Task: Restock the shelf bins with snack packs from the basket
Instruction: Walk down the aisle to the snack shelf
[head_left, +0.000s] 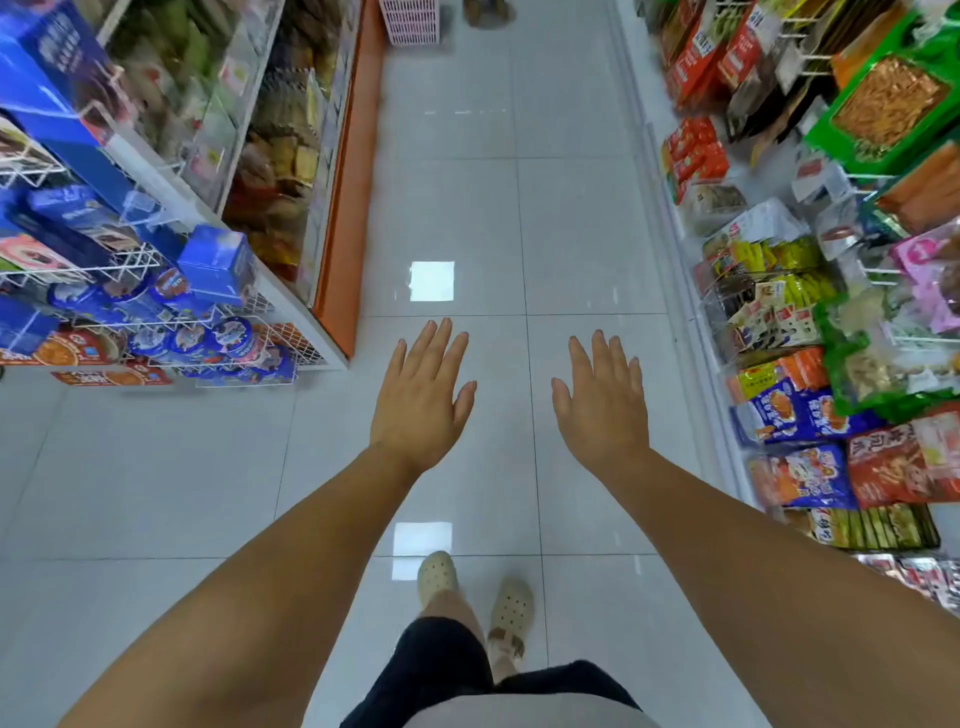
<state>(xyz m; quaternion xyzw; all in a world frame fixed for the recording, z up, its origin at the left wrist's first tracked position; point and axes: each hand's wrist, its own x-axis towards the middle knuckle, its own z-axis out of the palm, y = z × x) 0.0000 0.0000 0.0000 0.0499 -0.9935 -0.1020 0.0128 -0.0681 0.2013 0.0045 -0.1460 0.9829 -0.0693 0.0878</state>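
My left hand (421, 395) and my right hand (602, 400) are stretched out in front of me over the white tiled aisle floor, palms down, fingers straight and spread, holding nothing. A pink slatted basket (410, 21) stands on the floor at the far end of the aisle, well beyond both hands. Clear shelf bins (769, 312) with small snack packs line the shelf on my right. Bins of brown snacks (280, 171) fill the shelf on my left.
A wire rack with blue biscuit boxes and tubs (156, 306) juts out at the left. Hanging green and orange bags (883, 114) crowd the right. Someone's feet (485, 10) stand by the basket. My own feet (472, 597) are below.
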